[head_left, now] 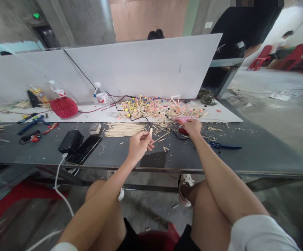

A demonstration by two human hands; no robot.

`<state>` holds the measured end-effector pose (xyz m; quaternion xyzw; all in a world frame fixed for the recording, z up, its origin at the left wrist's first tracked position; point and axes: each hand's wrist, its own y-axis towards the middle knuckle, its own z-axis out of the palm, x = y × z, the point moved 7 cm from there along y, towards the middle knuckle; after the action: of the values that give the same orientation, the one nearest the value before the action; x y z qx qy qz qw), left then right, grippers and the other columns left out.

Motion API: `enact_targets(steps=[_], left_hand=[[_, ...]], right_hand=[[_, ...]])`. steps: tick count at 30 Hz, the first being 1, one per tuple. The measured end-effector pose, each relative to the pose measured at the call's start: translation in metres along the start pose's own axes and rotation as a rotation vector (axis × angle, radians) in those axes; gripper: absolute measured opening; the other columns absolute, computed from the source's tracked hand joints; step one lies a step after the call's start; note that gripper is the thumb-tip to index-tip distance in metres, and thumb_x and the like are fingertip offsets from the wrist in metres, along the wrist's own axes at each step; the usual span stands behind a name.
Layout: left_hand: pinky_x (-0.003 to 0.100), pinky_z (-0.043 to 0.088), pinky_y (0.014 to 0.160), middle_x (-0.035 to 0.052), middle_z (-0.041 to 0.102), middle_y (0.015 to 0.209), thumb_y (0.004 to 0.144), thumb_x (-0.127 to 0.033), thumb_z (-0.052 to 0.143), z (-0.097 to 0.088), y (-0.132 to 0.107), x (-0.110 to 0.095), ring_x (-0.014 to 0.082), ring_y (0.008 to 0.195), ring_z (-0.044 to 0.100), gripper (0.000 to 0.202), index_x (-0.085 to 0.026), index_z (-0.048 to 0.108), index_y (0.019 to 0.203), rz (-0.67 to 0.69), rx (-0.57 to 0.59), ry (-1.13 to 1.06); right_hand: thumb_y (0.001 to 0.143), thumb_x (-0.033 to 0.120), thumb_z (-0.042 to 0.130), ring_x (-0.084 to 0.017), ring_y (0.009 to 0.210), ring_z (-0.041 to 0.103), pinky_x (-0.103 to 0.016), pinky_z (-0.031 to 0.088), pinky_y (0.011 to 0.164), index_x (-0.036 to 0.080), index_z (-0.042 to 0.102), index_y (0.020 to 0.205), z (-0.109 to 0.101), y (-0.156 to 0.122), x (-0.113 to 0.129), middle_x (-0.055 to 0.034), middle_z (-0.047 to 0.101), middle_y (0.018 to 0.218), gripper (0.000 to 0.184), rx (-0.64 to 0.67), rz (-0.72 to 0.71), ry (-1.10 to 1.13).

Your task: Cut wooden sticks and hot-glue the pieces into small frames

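Note:
My left hand is closed in a pinch around a short pale wooden piece, held up over the table. My right hand reaches farther forward, its fingers curled on a pink tool that looks like a glue gun and is partly hidden by the hand. Below those fingers lies a red part with a black cord. Thin wooden sticks lie in a row left of my left hand. Behind both hands spreads a heap of stick pieces with coloured ball ends.
Blue-handled pliers lie right of my right arm. At left are a phone, a black power block with a white cable, a small white box, a water bottle and a red bundle. A white partition stands behind.

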<state>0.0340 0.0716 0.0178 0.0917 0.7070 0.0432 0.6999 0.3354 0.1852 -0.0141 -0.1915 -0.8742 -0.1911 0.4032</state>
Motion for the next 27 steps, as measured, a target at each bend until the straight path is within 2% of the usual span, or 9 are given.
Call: enact_targets(steps=[3, 6, 8, 10, 11, 14, 19, 24, 27], left_hand=[[0.023, 0.052, 0.044, 0.0068, 0.068, 0.07, 0.083, -0.046, 0.069, -0.001, -0.001, -0.001, 0.0155, 0.053, 0.066, 0.037, -0.011, 0.064, 0.096, 0.007, 0.006, 0.011], [0.023, 0.051, 0.044, 0.0072, 0.068, 0.071, 0.083, -0.045, 0.069, -0.004, -0.002, -0.003, 0.0157, 0.054, 0.066, 0.036, -0.011, 0.064, 0.094, 0.007, 0.003, 0.013], [0.023, 0.051, 0.044, 0.0071, 0.068, 0.07, 0.084, -0.045, 0.068, -0.005, -0.003, -0.004, 0.0156, 0.053, 0.066, 0.035, -0.011, 0.064, 0.093, 0.003, -0.001, 0.007], [0.023, 0.051, 0.044, 0.0067, 0.068, 0.07, 0.085, -0.044, 0.067, -0.005, -0.003, -0.005, 0.0152, 0.053, 0.066, 0.034, -0.011, 0.064, 0.093, 0.002, 0.0, 0.005], [0.022, 0.05, 0.044, 0.0065, 0.068, 0.07, 0.085, -0.044, 0.067, -0.005, -0.003, -0.005, 0.0149, 0.053, 0.065, 0.033, -0.012, 0.064, 0.092, 0.004, 0.001, 0.011], [0.021, 0.049, 0.043, 0.0063, 0.068, 0.07, 0.086, -0.044, 0.066, -0.001, -0.003, -0.004, 0.0142, 0.052, 0.065, 0.033, -0.012, 0.065, 0.092, 0.009, 0.005, 0.032], [0.021, 0.048, 0.042, 0.0067, 0.068, 0.07, 0.085, -0.045, 0.066, 0.002, -0.001, -0.001, 0.0139, 0.052, 0.064, 0.034, -0.012, 0.065, 0.092, 0.003, 0.009, 0.034], [0.02, 0.047, 0.042, 0.0065, 0.068, 0.07, 0.085, -0.045, 0.066, 0.004, -0.001, -0.002, 0.0132, 0.052, 0.063, 0.034, -0.012, 0.065, 0.092, 0.011, 0.017, 0.035], [0.02, 0.047, 0.042, 0.0064, 0.068, 0.069, 0.085, -0.045, 0.066, 0.005, -0.002, -0.004, 0.0134, 0.051, 0.063, 0.034, -0.012, 0.065, 0.093, 0.012, 0.022, 0.034]], right_hand=[[0.07, 0.02, 0.063, -0.032, 0.099, 0.063, -0.036, 0.044, 0.087, 0.005, 0.073, 0.106, -0.007, -0.005, 0.008, -0.0207, 0.072, 0.104, 0.04, -0.036, -0.036, -0.084], [0.07, 0.014, 0.06, -0.031, 0.106, 0.06, -0.037, 0.042, 0.092, 0.008, 0.071, 0.112, -0.016, -0.021, 0.032, -0.0195, 0.07, 0.112, 0.044, -0.04, -0.213, -0.197], [0.071, 0.015, 0.061, -0.026, 0.093, 0.064, -0.032, 0.045, 0.084, 0.015, 0.075, 0.102, -0.008, -0.043, 0.049, -0.0117, 0.074, 0.1, 0.034, 0.151, -0.374, -0.233], [0.073, 0.022, 0.066, -0.021, 0.082, 0.066, -0.027, 0.046, 0.075, 0.018, 0.076, 0.096, 0.009, -0.074, 0.057, -0.006, 0.074, 0.09, 0.025, 0.481, -0.486, -0.212], [0.072, 0.025, 0.07, -0.02, 0.077, 0.066, -0.026, 0.046, 0.071, 0.019, 0.075, 0.101, 0.016, -0.09, 0.058, -0.004, 0.074, 0.087, 0.03, 0.629, -0.515, -0.216], [0.069, 0.025, 0.075, -0.018, 0.074, 0.066, -0.025, 0.045, 0.067, 0.02, 0.072, 0.111, 0.027, -0.123, 0.057, -0.0021, 0.073, 0.085, 0.043, 0.807, -0.567, -0.273], [0.071, 0.019, 0.073, -0.018, 0.075, 0.065, -0.025, 0.043, 0.068, 0.018, 0.074, 0.095, 0.037, -0.134, 0.06, -0.0035, 0.073, 0.084, 0.024, 0.825, -0.649, -0.363], [0.073, 0.018, 0.071, -0.019, 0.079, 0.065, -0.025, 0.043, 0.07, 0.02, 0.073, 0.108, 0.038, -0.134, 0.064, -0.0044, 0.074, 0.09, 0.036, 0.799, -0.723, -0.332], [0.072, 0.014, 0.069, -0.019, 0.08, 0.065, -0.025, 0.042, 0.07, 0.019, 0.075, 0.098, 0.039, -0.137, 0.065, -0.0044, 0.074, 0.089, 0.028, 0.802, -0.743, -0.338]])
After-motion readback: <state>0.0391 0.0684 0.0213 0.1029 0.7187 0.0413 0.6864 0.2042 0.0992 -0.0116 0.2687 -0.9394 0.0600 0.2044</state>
